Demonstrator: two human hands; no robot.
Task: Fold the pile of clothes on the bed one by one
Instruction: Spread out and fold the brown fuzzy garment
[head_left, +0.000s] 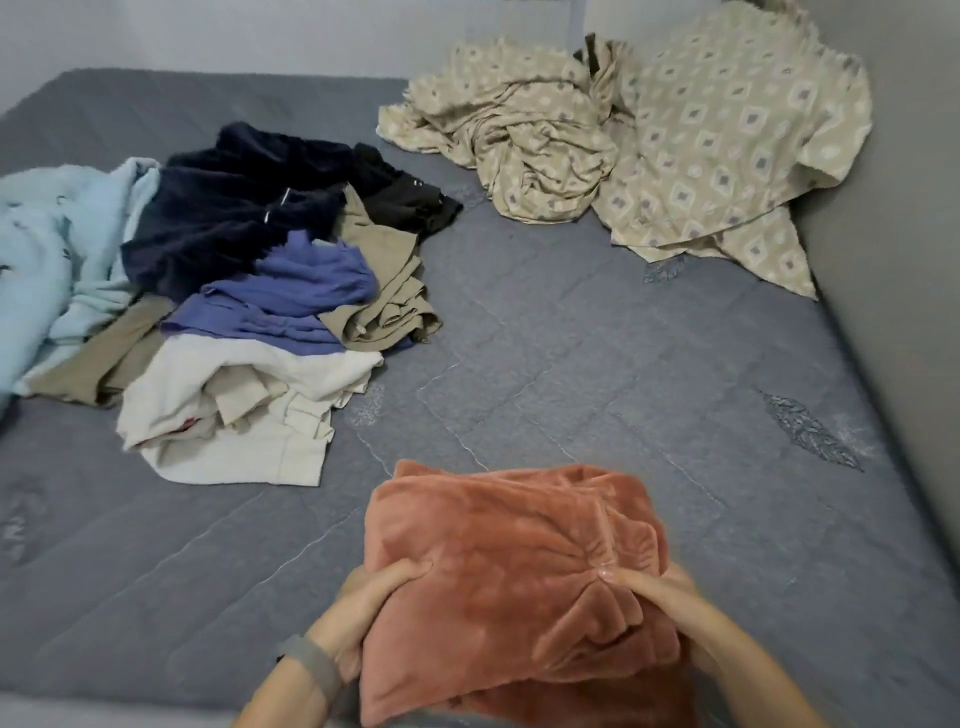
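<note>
The fleece garment (514, 582) in front is rust orange; the bed cover (597, 374) is slate grey with quilted lines; the pile holds a cream top (234, 415), a violet-blue shirt (291, 296), khaki trousers (384, 291) and a navy fleece (234, 208); the blanket (52, 249) is pale blue; the sheet (675, 156) is beige with pale diamonds.
</note>
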